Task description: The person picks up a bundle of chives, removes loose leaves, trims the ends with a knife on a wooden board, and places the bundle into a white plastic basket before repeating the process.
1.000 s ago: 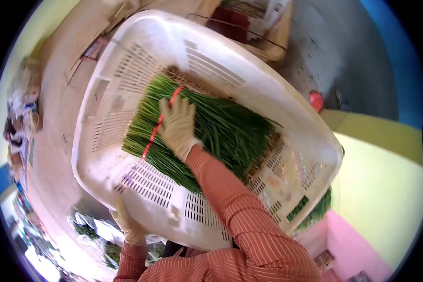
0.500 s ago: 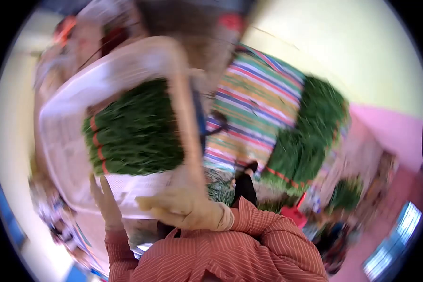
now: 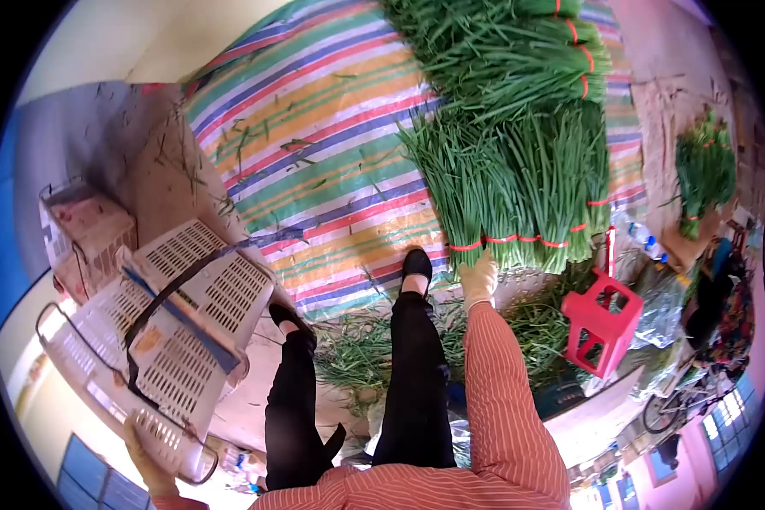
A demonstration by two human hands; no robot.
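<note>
My right hand (image 3: 479,279), in a pale glove, is at the cut stem ends of a green leafy bundle (image 3: 459,204) tied with a red band, its fingers closed round the stems. More banded bundles (image 3: 561,170) lie beside it on a striped sheet (image 3: 340,127). At the lower left, my left hand (image 3: 147,459), gloved too, is beside the edge of a pale slotted plastic crate (image 3: 174,374), its visible fingers stretched out. Part of that hand is hidden by the crate. A dark strap (image 3: 157,302) runs across the crate.
A pink-red stool (image 3: 603,319) stands right of my right arm. Loose green leaves (image 3: 357,348) lie around my feet. Another crate (image 3: 93,234) is at the left, a separate green bunch (image 3: 705,170) at the right. Plastic bottles (image 3: 646,242) lie behind the stool.
The view has turned towards the striped sheet. The white tub with a bundle has left view. My right hand has moved out to the bundles, my left to the slotted crate.
</note>
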